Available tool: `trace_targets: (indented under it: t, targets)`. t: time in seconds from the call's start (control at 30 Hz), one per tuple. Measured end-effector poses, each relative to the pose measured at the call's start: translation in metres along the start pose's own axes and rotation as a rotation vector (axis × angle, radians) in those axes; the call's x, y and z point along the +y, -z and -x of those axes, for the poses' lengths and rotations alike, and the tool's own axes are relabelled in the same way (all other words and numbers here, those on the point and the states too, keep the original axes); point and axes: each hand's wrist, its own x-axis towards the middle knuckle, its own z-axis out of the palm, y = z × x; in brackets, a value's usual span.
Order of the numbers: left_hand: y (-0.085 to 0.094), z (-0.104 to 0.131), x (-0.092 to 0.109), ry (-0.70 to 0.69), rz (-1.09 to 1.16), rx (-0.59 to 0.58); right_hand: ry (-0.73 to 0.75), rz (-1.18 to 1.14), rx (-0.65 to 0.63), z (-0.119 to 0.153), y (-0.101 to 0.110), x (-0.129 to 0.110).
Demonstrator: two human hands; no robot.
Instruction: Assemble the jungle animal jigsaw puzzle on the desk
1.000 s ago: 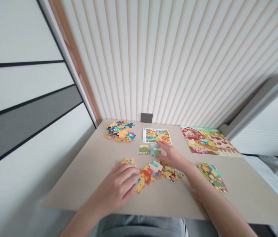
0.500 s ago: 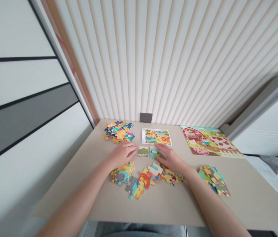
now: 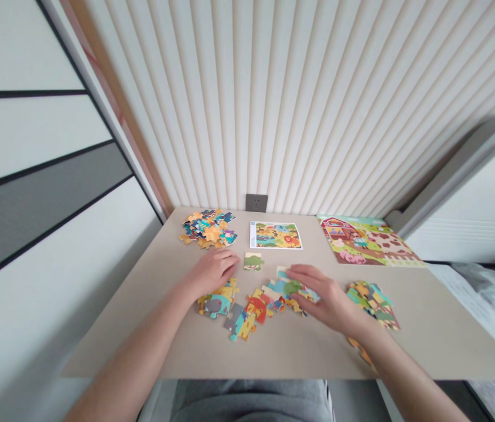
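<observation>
My left hand rests on the table with its fingers loosely bent and thumb apart, holding nothing. Just below it lies a joined group of puzzle pieces with a grey and turquoise animal. A single green tree puzzle piece sits to the right of its fingertips. My right hand has a blue and green puzzle piece between thumb and fingers, slightly blurred, over other loose pieces. Lion puzzle pieces lie between the hands, nearer to me.
Behind the hands lies a small reference picture card. A heap of puzzle pieces is at the back left. To the right are a farm picture board and another pile of pieces. A ribbed wall borders the table's back.
My right hand has moved right and towards me, taking the blue and green puzzle piece away from the green tree piece. My left hand stays about where it was. The view has shifted slightly.
</observation>
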Motion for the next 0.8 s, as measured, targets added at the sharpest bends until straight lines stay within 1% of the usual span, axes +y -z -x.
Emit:
trace_targets:
  t: [0.07, 0.13, 0.2, 0.3, 0.4, 0.53, 0.63, 0.7, 0.8]
  targets:
    - [0.002, 0.0, 0.002, -0.004, 0.004, -0.001, 0.051, 0.025, -0.066, 0.027, 0.0, -0.02]
    - [0.003, 0.0, 0.002, -0.001, 0.007, 0.001, 0.081, 0.057, -0.106, 0.053, -0.007, -0.034]
    - [0.003, 0.0, 0.003, 0.002, 0.01, 0.005, 0.089, 0.101, -0.114, 0.073, -0.017, -0.04]
    - [0.002, -0.001, 0.005, -0.002, 0.014, 0.005, 0.089, 0.163, -0.098, 0.089, -0.029, -0.04]
    - [0.001, -0.001, 0.006, -0.015, 0.017, 0.003, 0.042, 0.183, -0.056, 0.093, -0.031, -0.04]
    - [-0.002, -0.001, 0.005, -0.03, 0.02, 0.004, -0.039, 0.155, 0.007, 0.096, -0.023, -0.043]
    - [-0.003, -0.002, 0.005, -0.037, 0.023, 0.004, -0.109, 0.159, 0.045, 0.095, -0.02, -0.038]
    - [-0.004, -0.002, 0.005, -0.04, 0.025, 0.002, -0.159, 0.183, 0.053, 0.091, -0.019, -0.032]
    - [-0.004, -0.002, 0.007, -0.067, 0.04, -0.004, -0.197, 0.238, 0.024, 0.08, -0.022, -0.025]
